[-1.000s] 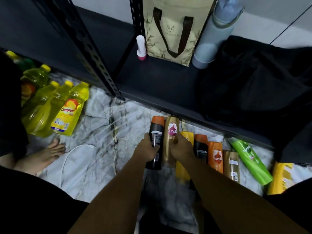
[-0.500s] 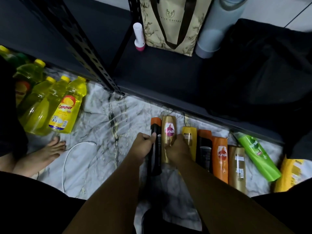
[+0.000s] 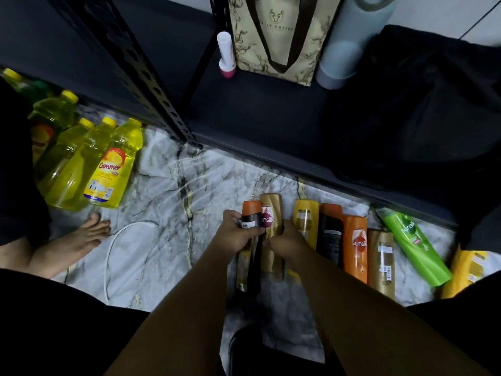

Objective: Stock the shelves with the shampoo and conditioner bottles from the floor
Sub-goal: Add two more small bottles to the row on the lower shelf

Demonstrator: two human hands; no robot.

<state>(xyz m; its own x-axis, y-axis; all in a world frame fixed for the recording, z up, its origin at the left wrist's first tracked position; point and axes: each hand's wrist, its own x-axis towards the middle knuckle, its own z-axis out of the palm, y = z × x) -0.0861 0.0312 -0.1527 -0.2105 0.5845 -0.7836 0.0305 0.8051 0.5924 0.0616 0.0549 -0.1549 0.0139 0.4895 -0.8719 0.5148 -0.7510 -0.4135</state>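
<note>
Cooking-oil bottles (image 3: pixel 108 169) lie well off to the left of the left hand (image 3: pixel 238 232), with a bare foot (image 3: pixel 73 242) and a white cable (image 3: pixel 113 248) nearer to it; none of these belongs to this job. That hand is wrapped round a black bottle (image 3: pixel 252 213) with an orange cap; just beside it the right hand (image 3: pixel 287 242) clasps a gold Sunsilk bottle (image 3: pixel 271 210) — the 2 bottles touch, and whether they are off the marble floor (image 3: pixel 162 199) I cannot tell. To the right of the right hand 5 more lie in a row on the floor — yellow bottle (image 3: pixel 306 218), second black bottle (image 3: pixel 329 234), orange bottle (image 3: pixel 355 245), second gold bottle (image 3: pixel 381 259), green bottle (image 3: pixel 412 245); a yellow pack (image 3: pixel 466 270) sits furthest out. Beyond both hands the dark shelf (image 3: pixel 257 109) shows bare board in front of a tote bag (image 3: pixel 273 36). The step looks like the lift; it should go best with each grip on the body rather than the cap, the bottles held apart so they do not knock, carried over the shelf's front edge, then stood upright on that bare board.
</note>
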